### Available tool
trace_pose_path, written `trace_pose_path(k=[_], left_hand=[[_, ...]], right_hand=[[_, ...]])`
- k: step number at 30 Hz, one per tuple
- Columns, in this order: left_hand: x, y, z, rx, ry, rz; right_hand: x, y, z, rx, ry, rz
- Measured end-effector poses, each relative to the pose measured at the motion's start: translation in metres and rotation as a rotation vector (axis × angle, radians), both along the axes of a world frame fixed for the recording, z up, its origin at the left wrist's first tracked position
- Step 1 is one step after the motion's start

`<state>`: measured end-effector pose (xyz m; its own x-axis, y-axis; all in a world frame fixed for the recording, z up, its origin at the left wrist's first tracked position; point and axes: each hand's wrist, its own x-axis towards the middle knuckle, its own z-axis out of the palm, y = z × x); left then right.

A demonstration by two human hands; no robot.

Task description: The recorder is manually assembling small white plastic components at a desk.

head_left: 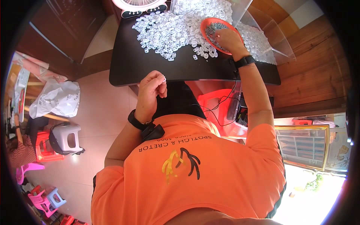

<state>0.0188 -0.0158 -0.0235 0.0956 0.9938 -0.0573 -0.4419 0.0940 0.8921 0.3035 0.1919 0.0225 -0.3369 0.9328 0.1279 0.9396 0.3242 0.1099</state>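
My left hand (pixel 149 90) is raised just off the table's near edge, its fingers closed in a pinch on a small white plastic piece (pixel 164 79). Much of that piece is covered by the fingertips. My right hand (pixel 228 38) reaches into an orange-red bowl (pixel 203 29) of small grey metal parts (pixel 214 27), too small to name. Its fingers point down among the parts and are bunched together; what they grip, if anything, is hidden. Around the bowl's left side spreads a heap of white plastic pieces (pixel 161 33) with holes in them.
The black table (pixel 150 69) carries more white pieces (pixel 253 41) beside clear plastic panels (pixel 275 32) at the right. A round pink-rimmed object (pixel 138 5) stands at the back left. Below are a red stool (pixel 210 99) and black cables (pixel 215 112). Another person's striped sleeve (pixel 22 152) shows far left.
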Motion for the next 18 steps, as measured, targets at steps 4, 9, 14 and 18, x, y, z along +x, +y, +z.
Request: trace_pose_path(k=[4, 9, 14, 18], left_hand=[[-0.003, -0.001, -0.001, 0.005, -0.01, -0.01], [-0.001, 0.0, -0.001, 0.007, -0.011, -0.006], [0.001, 0.001, -0.002, 0.019, 0.0, -0.014], [0.003, 0.0, -0.001, 0.013, -0.006, -0.007]], right_hand=[[0.002, 0.001, -0.001, 0.009, -0.014, -0.038], [0.008, 0.0, -0.001, 0.059, 0.093, -0.05], [0.015, 0.004, -0.009, 0.161, 0.164, -0.003], [0.016, 0.005, -0.009, 0.204, 0.25, 0.049]])
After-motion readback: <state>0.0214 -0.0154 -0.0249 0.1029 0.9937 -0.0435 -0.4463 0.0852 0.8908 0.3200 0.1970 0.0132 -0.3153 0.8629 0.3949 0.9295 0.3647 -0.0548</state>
